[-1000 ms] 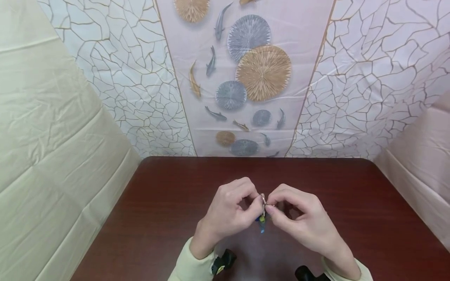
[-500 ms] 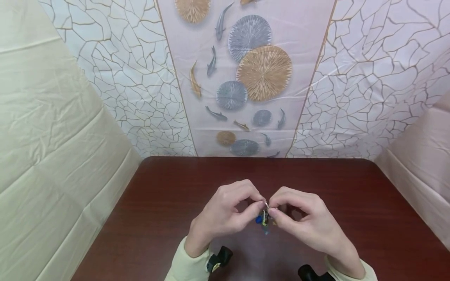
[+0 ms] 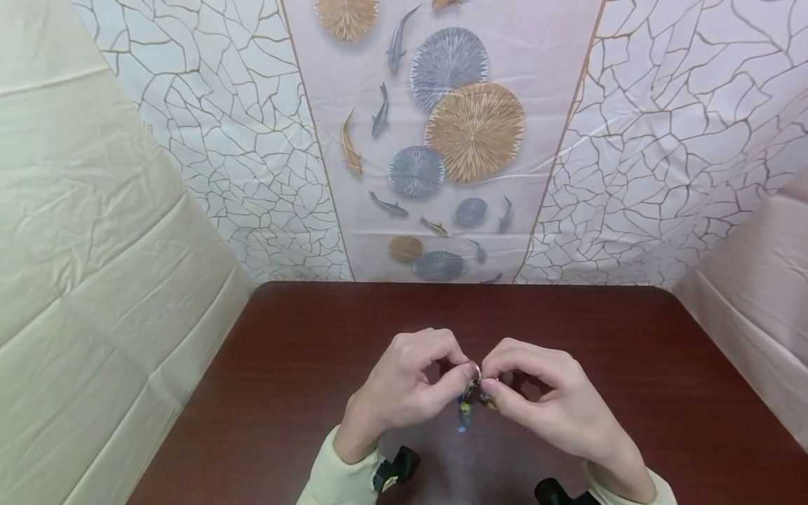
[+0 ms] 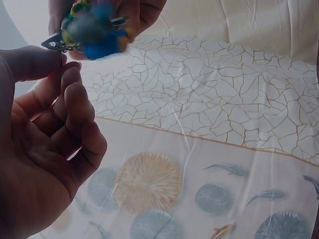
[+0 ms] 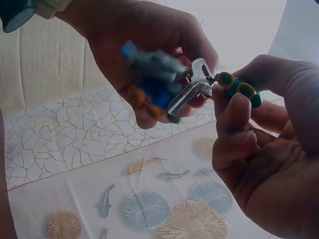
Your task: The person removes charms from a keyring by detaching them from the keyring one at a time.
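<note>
Both hands meet above the table around a silver key ring point(image 3: 477, 372) with small coloured charms. The thumb and index finger of my left hand point(image 3: 410, 386) pinch the ring's left side. My right hand point(image 3: 549, 393) pinches at its right side, where a green charm with yellow-orange ends point(image 5: 239, 88) shows at the fingertips in the right wrist view. A blue, grey and yellow-green charm point(image 3: 465, 410) dangles below the left fingertips; it is blurred in both wrist views. A flat silver metal piece point(image 5: 192, 89) with a hole sits between the hands. Fingers partly hide the ring.
The dark red-brown table point(image 3: 303, 337) lies beneath the hands. Patterned cloth point(image 3: 442, 210) hangs behind it, and pale cloth point(image 3: 126, 315) flanks it on the left. Black wrist cameras point(image 3: 404, 463) are strapped at both sleeves.
Both hands have come slightly lower, still pinching the key ring. The dangling charm has swung left, and the ring's tilt between the fingertips has changed.
</note>
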